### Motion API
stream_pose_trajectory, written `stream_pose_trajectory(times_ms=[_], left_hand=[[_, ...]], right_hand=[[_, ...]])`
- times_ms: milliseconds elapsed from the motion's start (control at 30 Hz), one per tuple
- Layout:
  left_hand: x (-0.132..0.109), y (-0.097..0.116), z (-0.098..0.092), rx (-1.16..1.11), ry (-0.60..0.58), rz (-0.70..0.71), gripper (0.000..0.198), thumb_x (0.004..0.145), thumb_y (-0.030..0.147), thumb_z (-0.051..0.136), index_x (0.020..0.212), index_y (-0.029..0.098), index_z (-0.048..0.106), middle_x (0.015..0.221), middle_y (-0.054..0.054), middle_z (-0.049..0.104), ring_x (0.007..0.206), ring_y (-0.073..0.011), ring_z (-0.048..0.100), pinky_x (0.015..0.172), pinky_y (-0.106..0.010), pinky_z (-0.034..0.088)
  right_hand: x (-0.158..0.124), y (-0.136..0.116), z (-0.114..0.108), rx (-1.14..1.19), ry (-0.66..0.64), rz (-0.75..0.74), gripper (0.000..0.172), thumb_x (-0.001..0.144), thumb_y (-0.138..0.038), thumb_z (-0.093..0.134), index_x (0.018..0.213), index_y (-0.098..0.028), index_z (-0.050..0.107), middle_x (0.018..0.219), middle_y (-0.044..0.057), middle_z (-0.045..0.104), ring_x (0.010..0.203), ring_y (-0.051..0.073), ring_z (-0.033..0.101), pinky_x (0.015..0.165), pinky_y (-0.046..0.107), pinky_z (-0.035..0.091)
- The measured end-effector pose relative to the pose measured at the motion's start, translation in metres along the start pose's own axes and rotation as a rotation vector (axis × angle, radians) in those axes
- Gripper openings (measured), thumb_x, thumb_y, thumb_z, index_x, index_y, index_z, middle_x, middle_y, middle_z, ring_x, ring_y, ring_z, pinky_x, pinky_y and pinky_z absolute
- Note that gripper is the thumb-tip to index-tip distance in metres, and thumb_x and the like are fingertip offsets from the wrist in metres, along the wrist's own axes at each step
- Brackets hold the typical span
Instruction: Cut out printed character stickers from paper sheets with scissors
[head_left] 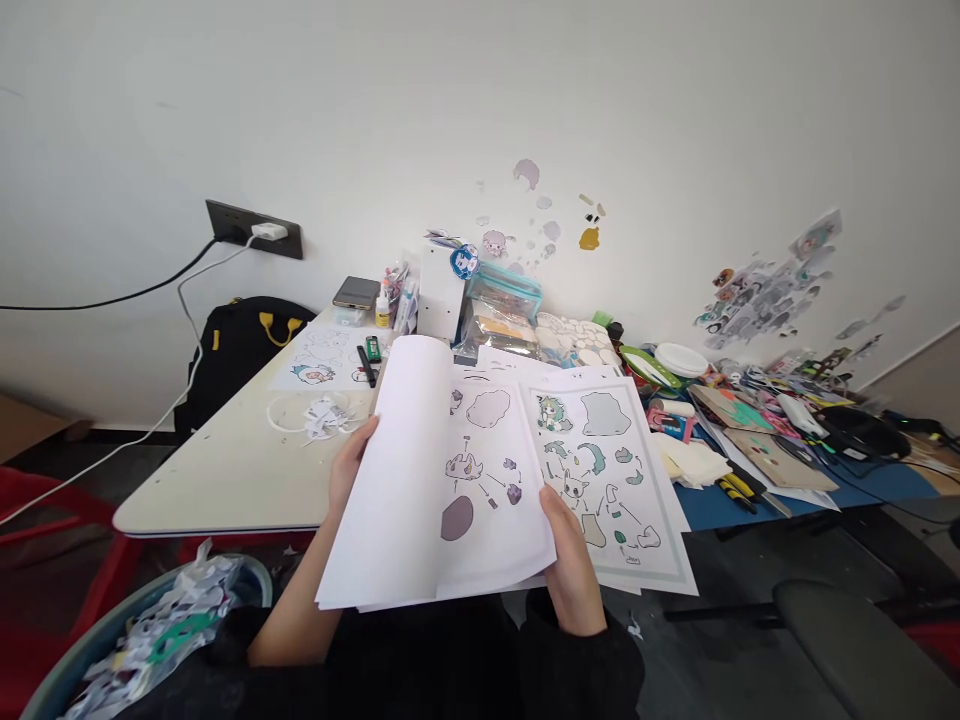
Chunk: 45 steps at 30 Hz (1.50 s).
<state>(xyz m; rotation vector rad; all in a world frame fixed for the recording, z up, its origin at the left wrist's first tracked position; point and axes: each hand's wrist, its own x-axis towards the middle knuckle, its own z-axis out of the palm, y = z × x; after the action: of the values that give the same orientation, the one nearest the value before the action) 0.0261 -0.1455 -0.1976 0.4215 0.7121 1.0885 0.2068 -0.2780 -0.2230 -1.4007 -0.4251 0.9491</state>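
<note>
Head camera: my right hand (568,540) pinches a bundle of printed sheets (501,545), thumb on top, the other fingers hidden underneath. My left hand (351,462) is at the bundle's other edge, partly tucked behind a blank, curled-over page (401,480); how tightly it closes I cannot tell. So the sheets are between my two hands, showing purple shapes and arrows. Just right of my right hand, another printed page (641,495) shows a green-haired character and separate parts. Beyond my left hand, paper scraps (328,418) lie on the white table (225,480), a black pen (366,367) farther off. Below that hand, to its left, a bin (264,582) holds cuttings (161,625). Well ahead of both hands, cut-outs (526,174) show on the wall (375,120).
</note>
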Motion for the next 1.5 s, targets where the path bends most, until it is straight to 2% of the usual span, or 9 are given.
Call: stream_pose_trajectory(times_ms=[267, 400, 500, 667, 900, 1033, 1200, 1333, 1500], left_hand=[[0.001, -0.004, 0.000, 0.084, 0.020, -0.020, 0.019, 0.068, 0.036, 0.067, 0.076, 0.019, 0.062, 0.053, 0.001, 0.062, 0.040, -0.0167, 0.055, 0.039, -0.028, 0.045], [0.007, -0.017, 0.000, 0.334, -0.106, 0.083, 0.029, 0.071, 0.045, 0.067, 0.081, 0.018, 0.064, 0.061, -0.002, 0.066, 0.049, -0.0194, 0.059, 0.048, -0.030, 0.048], [0.013, -0.025, -0.002, 0.434, -0.178, 0.191, 0.028, 0.071, 0.045, 0.069, 0.072, 0.017, 0.064, 0.059, 0.000, 0.063, 0.049, -0.0151, 0.055, 0.045, -0.024, 0.042], [0.017, -0.028, -0.005, 0.445, -0.190, 0.250, 0.029, 0.075, 0.047, 0.065, 0.076, 0.019, 0.066, 0.062, 0.000, 0.062, 0.056, -0.0170, 0.058, 0.054, -0.025, 0.046], [0.015, -0.029, -0.003, 0.446, -0.219, 0.283, 0.031, 0.076, 0.050, 0.063, 0.077, 0.020, 0.067, 0.067, -0.004, 0.064, 0.067, -0.0197, 0.061, 0.061, -0.027, 0.049], [0.016, -0.029, -0.003, 0.458, -0.219, 0.289, 0.032, 0.077, 0.050, 0.061, 0.077, 0.019, 0.067, 0.071, -0.004, 0.065, 0.067, -0.0188, 0.060, 0.060, -0.026, 0.048], [0.012, -0.025, -0.003, 0.494, -0.199, 0.276, 0.032, 0.076, 0.049, 0.061, 0.065, 0.020, 0.061, 0.055, 0.001, 0.054, 0.050, -0.0150, 0.050, 0.046, -0.024, 0.040], [0.011, -0.023, -0.002, 0.488, -0.212, 0.245, 0.032, 0.072, 0.041, 0.069, 0.057, 0.019, 0.051, 0.051, 0.006, 0.044, 0.042, -0.0086, 0.038, 0.040, -0.020, 0.032], [0.009, -0.020, -0.002, 0.397, -0.129, 0.178, 0.026, 0.074, 0.046, 0.064, 0.074, 0.021, 0.055, 0.063, 0.003, 0.058, 0.049, -0.0133, 0.051, 0.045, -0.024, 0.042]], right_hand=[[-0.003, -0.013, -0.005, -0.060, 0.026, 0.016, 0.056, 0.078, -0.051, 0.062, 0.124, -0.018, 0.059, 0.125, 0.009, 0.060, 0.119, 0.032, 0.052, 0.095, 0.045, 0.049], [-0.020, -0.022, 0.013, -0.176, -0.171, -0.121, 0.065, 0.084, -0.048, 0.057, 0.141, -0.027, 0.036, 0.140, 0.004, 0.046, 0.128, 0.028, 0.042, 0.103, 0.047, 0.040], [-0.033, -0.012, 0.039, -0.459, -0.320, -0.266, 0.076, 0.083, -0.038, 0.060, 0.147, -0.028, 0.020, 0.151, 0.000, 0.026, 0.138, 0.024, 0.024, 0.112, 0.046, 0.025], [-0.036, 0.017, 0.069, -0.784, -0.239, -0.500, 0.075, 0.084, -0.026, 0.054, 0.148, -0.023, 0.016, 0.154, 0.000, 0.018, 0.140, 0.024, 0.014, 0.113, 0.047, 0.022], [-0.032, 0.017, 0.065, -0.873, -0.255, -0.496, 0.065, 0.090, -0.028, 0.045, 0.148, -0.023, 0.017, 0.153, -0.002, 0.018, 0.140, 0.022, 0.015, 0.112, 0.046, 0.025], [-0.033, 0.015, 0.063, -0.860, -0.277, -0.481, 0.064, 0.091, -0.033, 0.045, 0.148, -0.026, 0.017, 0.153, -0.004, 0.018, 0.141, 0.022, 0.014, 0.113, 0.046, 0.024], [-0.033, 0.013, 0.062, -0.775, -0.297, -0.443, 0.060, 0.092, -0.040, 0.045, 0.147, -0.028, 0.022, 0.153, -0.005, 0.020, 0.140, 0.023, 0.016, 0.113, 0.046, 0.022], [-0.030, 0.003, 0.048, -0.455, -0.212, -0.262, 0.064, 0.089, -0.048, 0.050, 0.146, -0.031, 0.025, 0.149, 0.000, 0.032, 0.135, 0.027, 0.031, 0.106, 0.047, 0.035], [-0.019, -0.012, 0.014, -0.073, -0.208, -0.115, 0.060, 0.091, -0.056, 0.040, 0.143, -0.028, 0.032, 0.142, 0.002, 0.044, 0.128, 0.026, 0.043, 0.099, 0.042, 0.044]])
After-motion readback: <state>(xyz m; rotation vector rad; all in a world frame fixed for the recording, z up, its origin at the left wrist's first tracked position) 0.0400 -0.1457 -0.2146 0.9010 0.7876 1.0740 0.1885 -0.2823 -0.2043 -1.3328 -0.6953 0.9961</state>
